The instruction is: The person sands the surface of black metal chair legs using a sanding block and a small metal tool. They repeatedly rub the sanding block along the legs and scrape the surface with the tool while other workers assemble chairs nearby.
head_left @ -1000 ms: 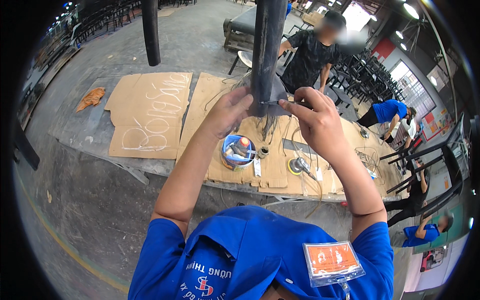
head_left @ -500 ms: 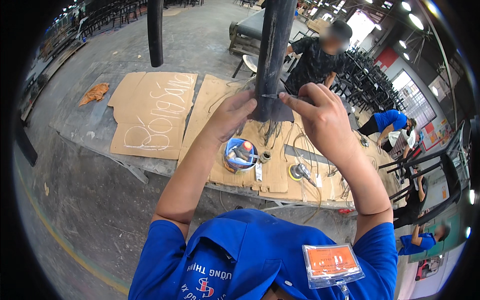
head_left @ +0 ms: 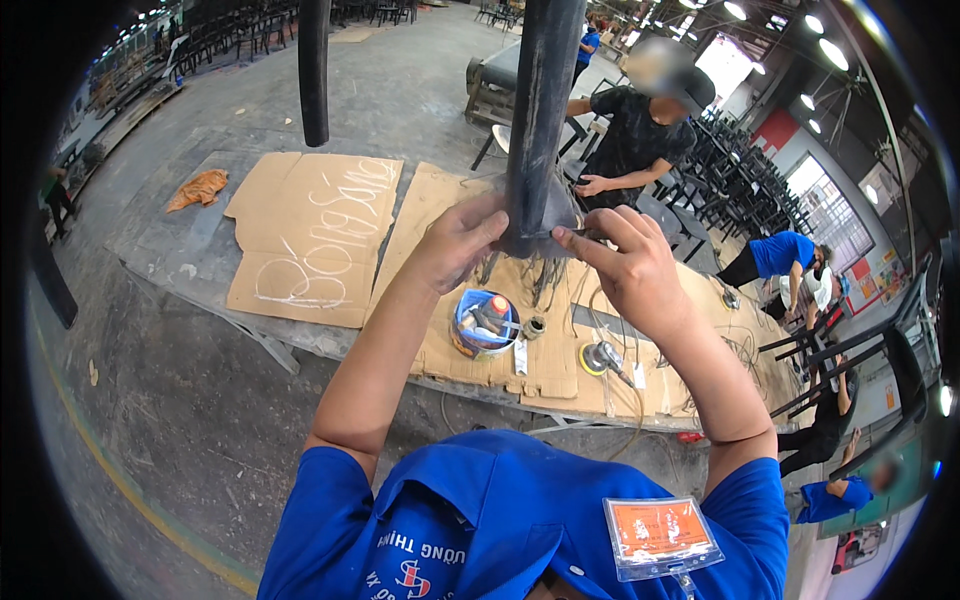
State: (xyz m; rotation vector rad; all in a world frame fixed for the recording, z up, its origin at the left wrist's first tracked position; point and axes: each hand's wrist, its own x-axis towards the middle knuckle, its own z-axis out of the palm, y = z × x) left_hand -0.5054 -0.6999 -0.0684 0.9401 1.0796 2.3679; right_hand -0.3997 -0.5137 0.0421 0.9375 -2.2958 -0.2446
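A dark, nearly black wooden leg [head_left: 541, 120] comes down from the top edge in front of me, its lower end between my hands. My left hand [head_left: 462, 245] is closed against its left side, thumb at the near edge and fingers hidden behind. On the other side, my right hand [head_left: 632, 262] pinches near the leg's lower end, forefinger and thumb together. Something thin and dark shows at those fingertips, too small to name. Behind the leg a dark grey flat sheet [head_left: 562, 208] sticks out between the hands.
Below is a table with cardboard [head_left: 310, 235], a blue-rimmed bucket [head_left: 484, 325] of bottles, a small jar [head_left: 534, 327] and a round sander [head_left: 604, 359] with its hose. Another dark leg [head_left: 313, 80] hangs left. Across the table stands a co-worker [head_left: 635, 140]; others work at right.
My right hand has moved down the leg toward its lower end, and my left hand has dropped slightly. The co-worker across the table has shifted a little to the right.
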